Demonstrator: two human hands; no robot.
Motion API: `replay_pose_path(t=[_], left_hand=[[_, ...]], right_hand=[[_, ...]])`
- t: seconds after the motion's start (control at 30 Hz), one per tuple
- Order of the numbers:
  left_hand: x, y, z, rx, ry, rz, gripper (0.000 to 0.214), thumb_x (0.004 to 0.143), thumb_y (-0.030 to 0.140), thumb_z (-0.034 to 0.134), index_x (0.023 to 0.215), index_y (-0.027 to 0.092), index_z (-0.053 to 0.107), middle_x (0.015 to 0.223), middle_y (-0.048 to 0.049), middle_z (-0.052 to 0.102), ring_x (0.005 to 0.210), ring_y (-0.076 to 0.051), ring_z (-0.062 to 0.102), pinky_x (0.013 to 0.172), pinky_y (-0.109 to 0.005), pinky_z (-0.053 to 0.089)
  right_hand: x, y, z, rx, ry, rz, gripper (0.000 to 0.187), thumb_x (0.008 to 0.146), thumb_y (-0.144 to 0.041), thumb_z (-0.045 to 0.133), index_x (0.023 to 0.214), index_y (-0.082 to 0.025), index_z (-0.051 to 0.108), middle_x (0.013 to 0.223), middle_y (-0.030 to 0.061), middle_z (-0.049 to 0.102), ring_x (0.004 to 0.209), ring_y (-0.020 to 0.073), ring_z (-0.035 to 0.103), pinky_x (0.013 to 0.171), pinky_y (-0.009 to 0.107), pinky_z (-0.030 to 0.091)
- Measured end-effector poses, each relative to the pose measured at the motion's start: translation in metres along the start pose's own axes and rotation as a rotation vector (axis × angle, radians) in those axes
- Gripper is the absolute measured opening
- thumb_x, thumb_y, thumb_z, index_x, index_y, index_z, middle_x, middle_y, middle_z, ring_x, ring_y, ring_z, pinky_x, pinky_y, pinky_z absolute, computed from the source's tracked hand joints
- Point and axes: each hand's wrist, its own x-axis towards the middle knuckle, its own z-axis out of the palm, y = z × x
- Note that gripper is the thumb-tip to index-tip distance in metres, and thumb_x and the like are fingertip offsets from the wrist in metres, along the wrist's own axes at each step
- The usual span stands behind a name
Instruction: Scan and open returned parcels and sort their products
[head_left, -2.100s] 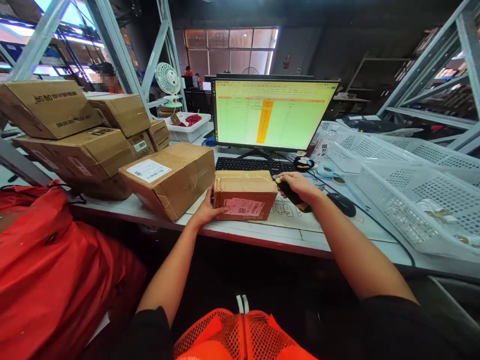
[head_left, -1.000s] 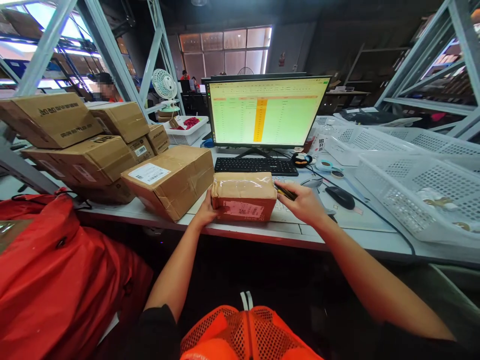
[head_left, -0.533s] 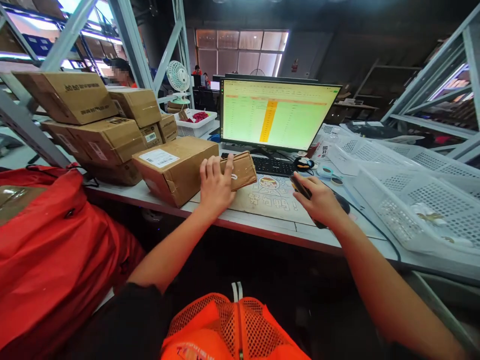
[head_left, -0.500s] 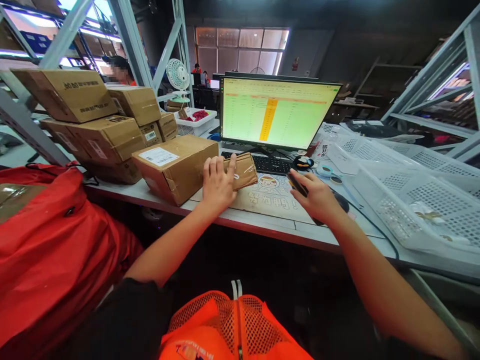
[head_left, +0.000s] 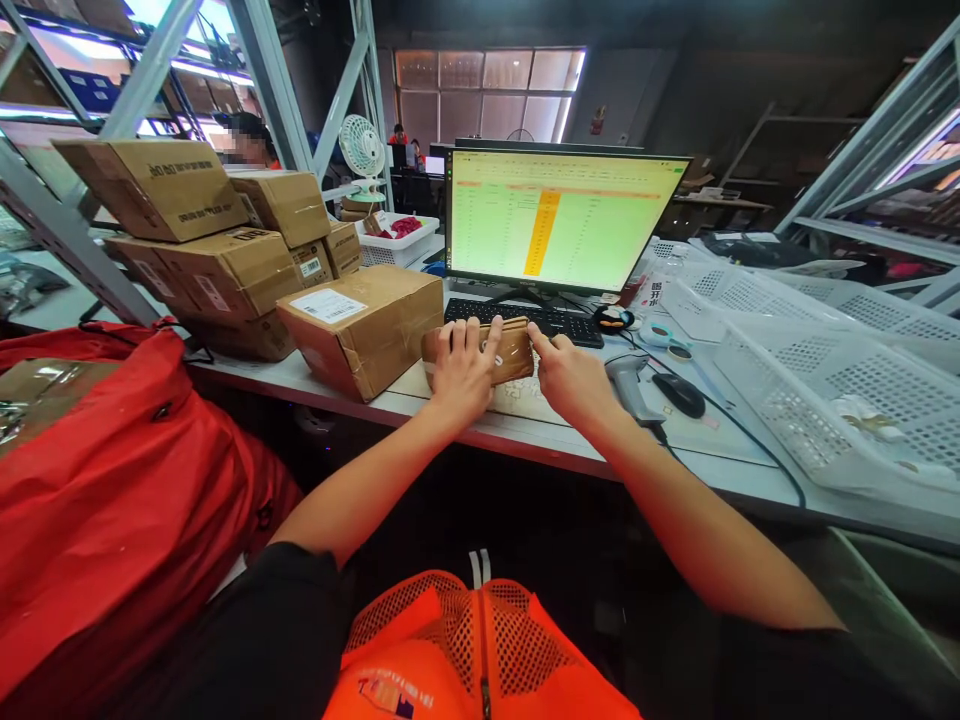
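Observation:
A small brown taped parcel (head_left: 511, 350) is held up on edge just above the table, in front of the keyboard (head_left: 525, 320). My left hand (head_left: 463, 368) grips its near face with fingers spread over it. My right hand (head_left: 570, 378) touches the parcel's right end with its fingertips. A grey handheld scanner (head_left: 628, 384) lies on the table just right of my right hand, apart from it. A larger cardboard box (head_left: 364, 325) with a white label sits left of the parcel.
A lit monitor (head_left: 564, 220) stands behind the keyboard. Stacked cardboard boxes (head_left: 195, 240) fill the table's left. White mesh baskets (head_left: 825, 370) occupy the right, with a black mouse (head_left: 679, 393) before them. A red sack (head_left: 97, 500) sits at the lower left. A person stands behind the boxes.
My right hand has put the scanner down on the table and moved left onto the parcel's end. My left hand keeps the parcel, now lower and nearer the keyboard.

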Motion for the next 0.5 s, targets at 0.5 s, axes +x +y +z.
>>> replay_pose_path(t=[0.5], left_hand=[[-0.014,-0.059,-0.022,-0.311,0.104,-0.056,0.111,0.067,0.041,0.091,0.164,0.027,0.039,0.141,-0.0136,0.050,0.134,-0.037,0.048,0.120,-0.056,0.034]], right_hand=[[-0.029,0.068,-0.006,0.359,0.288,-0.214,0.059,0.101,-0.031,0.047,0.160,-0.024,0.050,0.132,0.0110,0.072,0.113,0.0289,0.070,0.092,0.040,0.058]])
